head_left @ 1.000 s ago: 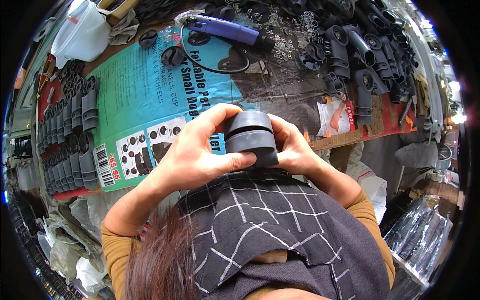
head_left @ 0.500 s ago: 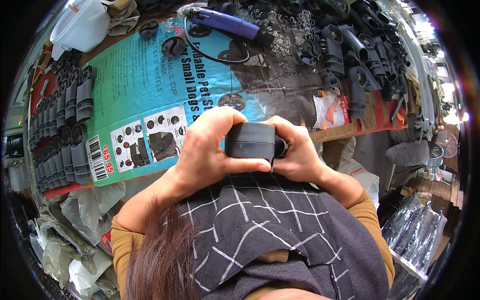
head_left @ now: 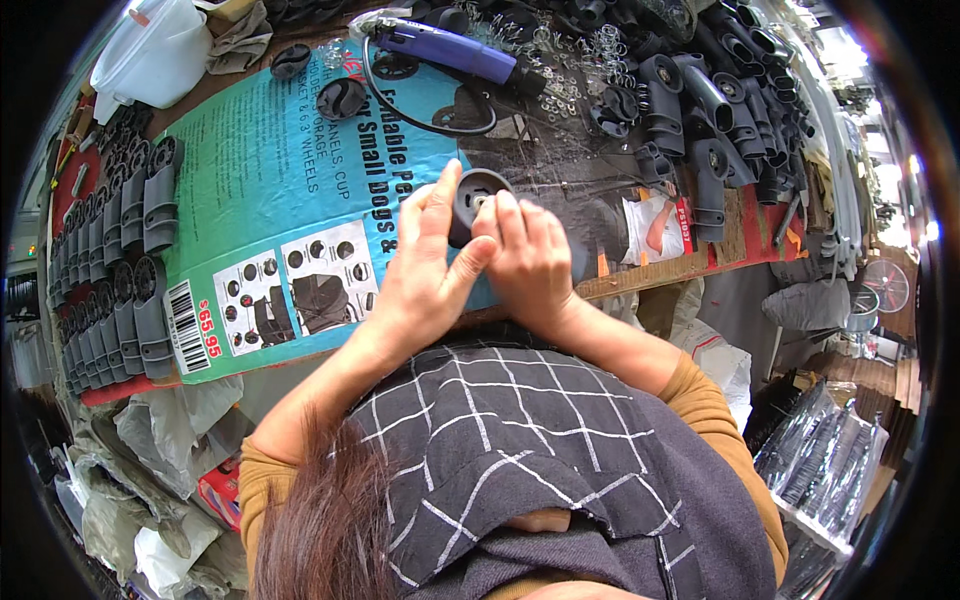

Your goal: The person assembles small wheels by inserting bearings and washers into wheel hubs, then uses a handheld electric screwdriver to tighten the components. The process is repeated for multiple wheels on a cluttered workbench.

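A dark grey plastic part with a round, recessed head point(head_left: 487, 180) is at the near edge of the work surface, its round face up. My left hand point(head_left: 415, 270) holds it from the left, fingers stretched along its side and thumb bent across in front. The bunched fingers of my right hand point(head_left: 530, 255) press at the middle of the face. A small shiny metal bit point(head_left: 480, 201) shows at those fingertips; whether they grip it is hidden. The lower body of the part is mostly covered by my hands.
Rows of similar grey parts point(head_left: 150, 300) stand at the left. A purple power screwdriver point(head_left: 450, 52) with a looped cord lies at the back, beside scattered metal springs point(head_left: 570, 90). Loose black parts point(head_left: 690, 110) pile up at back right. A white tub point(head_left: 155, 60) is at far left.
The part has gone from upright between both hands near my body to farther forward, round face up. My right hand has left its side and come onto the middle of the face.
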Demonstrator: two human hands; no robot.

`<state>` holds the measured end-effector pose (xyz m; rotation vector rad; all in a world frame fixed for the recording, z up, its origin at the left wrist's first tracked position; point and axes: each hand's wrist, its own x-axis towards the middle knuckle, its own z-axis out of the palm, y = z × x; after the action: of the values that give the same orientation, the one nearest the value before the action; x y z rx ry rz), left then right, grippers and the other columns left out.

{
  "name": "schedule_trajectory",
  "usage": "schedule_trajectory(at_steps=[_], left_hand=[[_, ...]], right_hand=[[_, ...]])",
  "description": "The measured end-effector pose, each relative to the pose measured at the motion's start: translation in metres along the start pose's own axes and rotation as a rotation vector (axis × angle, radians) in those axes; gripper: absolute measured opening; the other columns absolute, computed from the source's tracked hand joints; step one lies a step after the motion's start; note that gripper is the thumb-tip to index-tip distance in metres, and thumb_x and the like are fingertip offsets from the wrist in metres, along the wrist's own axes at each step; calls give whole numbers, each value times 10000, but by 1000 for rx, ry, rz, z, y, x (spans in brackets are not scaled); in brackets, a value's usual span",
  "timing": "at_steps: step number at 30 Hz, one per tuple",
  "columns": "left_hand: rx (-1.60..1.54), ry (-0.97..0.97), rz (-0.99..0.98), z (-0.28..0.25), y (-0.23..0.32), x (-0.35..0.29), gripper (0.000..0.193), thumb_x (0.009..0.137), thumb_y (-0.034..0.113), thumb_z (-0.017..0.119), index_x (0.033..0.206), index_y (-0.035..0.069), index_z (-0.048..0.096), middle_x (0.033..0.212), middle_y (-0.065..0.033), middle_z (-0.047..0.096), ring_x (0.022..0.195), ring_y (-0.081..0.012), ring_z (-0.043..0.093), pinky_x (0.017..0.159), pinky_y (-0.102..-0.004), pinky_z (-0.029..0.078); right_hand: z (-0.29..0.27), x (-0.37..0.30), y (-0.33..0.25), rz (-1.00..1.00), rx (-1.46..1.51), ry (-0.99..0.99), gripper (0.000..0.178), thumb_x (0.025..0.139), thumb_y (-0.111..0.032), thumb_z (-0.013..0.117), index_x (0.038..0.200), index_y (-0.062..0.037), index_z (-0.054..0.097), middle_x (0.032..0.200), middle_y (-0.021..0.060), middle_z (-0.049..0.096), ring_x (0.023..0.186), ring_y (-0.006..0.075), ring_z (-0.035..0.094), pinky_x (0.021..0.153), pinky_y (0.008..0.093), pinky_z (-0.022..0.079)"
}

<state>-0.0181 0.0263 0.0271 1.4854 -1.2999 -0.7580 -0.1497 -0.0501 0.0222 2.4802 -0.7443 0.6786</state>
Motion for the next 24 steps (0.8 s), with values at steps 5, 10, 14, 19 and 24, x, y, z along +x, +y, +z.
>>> schedule_trajectory(at_steps=[5, 10, 14, 19, 24], left_hand=[[137, 145, 95, 25, -24, 18, 742, 933, 534, 542, 1375, -45, 403, 1290, -272, 442, 1237, -399, 427, 1045, -439, 358], [118, 161, 136, 20, -31, 35, 561, 831, 397, 724, 1205, 18, 547, 1211, -237, 503, 1123, -384, 513, 968, -421, 434], [167, 112, 117, 16, -27, 34, 595, 734, 304, 803, 1183, 12, 544, 1213, -226, 507, 1141, -384, 508, 965, -428, 441], [113, 54, 66, 14, -20, 39, 587, 706, 241, 825, 1159, 2, 538, 1195, -213, 523, 1141, -367, 515, 961, -414, 452], [14, 38, -31, 13, -15, 41, 533, 705, 190, 802, 1140, 17, 545, 1159, -168, 535, 1087, -312, 544, 934, -375, 467]], right_hand=[[-13, -13, -3, 100, 420, -133, 230, 791, -63, 610, 998, 33, 638, 1055, 146, 639, 845, 261, 620, 672, 330, 529], [-3, -2, 25, 643, 1071, -198, 212, 875, -36, 587, 1075, -2, 650, 1035, 154, 630, 964, 321, 635, 767, 370, 549], [21, 3, 43, 1097, 1729, -634, 303, 958, -217, 626, 1144, 22, 629, 904, 40, 656, 745, 90, 615, 650, 240, 518], [21, 4, 50, 1064, 1722, -662, 265, 942, -194, 638, 1101, 17, 661, 884, 52, 675, 741, 71, 602, 621, 238, 509], [41, 26, 90, 820, 1148, -354, 138, 868, -158, 682, 906, -27, 699, 831, 52, 674, 751, 153, 622, 667, 310, 502]])
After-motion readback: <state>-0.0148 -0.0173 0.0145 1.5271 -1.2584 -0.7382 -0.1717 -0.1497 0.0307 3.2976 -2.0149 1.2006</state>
